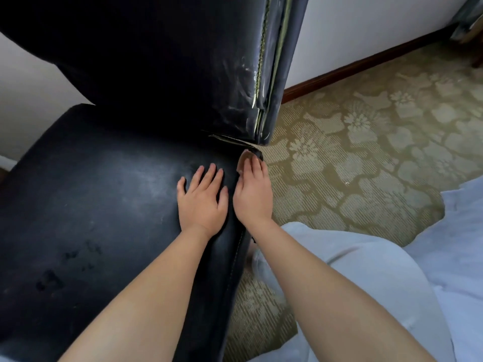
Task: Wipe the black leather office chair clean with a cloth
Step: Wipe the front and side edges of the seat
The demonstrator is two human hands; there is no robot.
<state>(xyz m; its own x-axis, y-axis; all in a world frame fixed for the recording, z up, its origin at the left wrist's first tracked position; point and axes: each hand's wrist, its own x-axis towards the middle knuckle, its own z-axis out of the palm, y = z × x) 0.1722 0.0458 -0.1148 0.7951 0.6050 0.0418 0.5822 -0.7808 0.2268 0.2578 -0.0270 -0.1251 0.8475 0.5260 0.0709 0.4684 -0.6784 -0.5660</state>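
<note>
From the head camera we look down on a black leather office chair (99,194), its padded seat filling the left half of the view and its creased, shiny backrest (183,74) rising above. Our left hand (202,198) lies flat on the right part of the seat, fingers straight and spread, gripping nothing. Our right hand (252,190) rests just beside it along the seat's right edge, fingers reaching toward the back corner where seat and backrest meet; they look fairly straight, and something small and pale shows at the fingertips, but we cannot tell what it is or whether it is held. No cloth is clearly visible in either hand. Dull grey smears and dark spots show across the seat leather. Below the chair lies a green carpet with a pale floral pattern (366,131), and our pale trousers (379,283) fill the lower right.

We judge the wiping is not plainly under way here. The next move calls for a cloth in hand, then strokes across the smeared seat.
</note>
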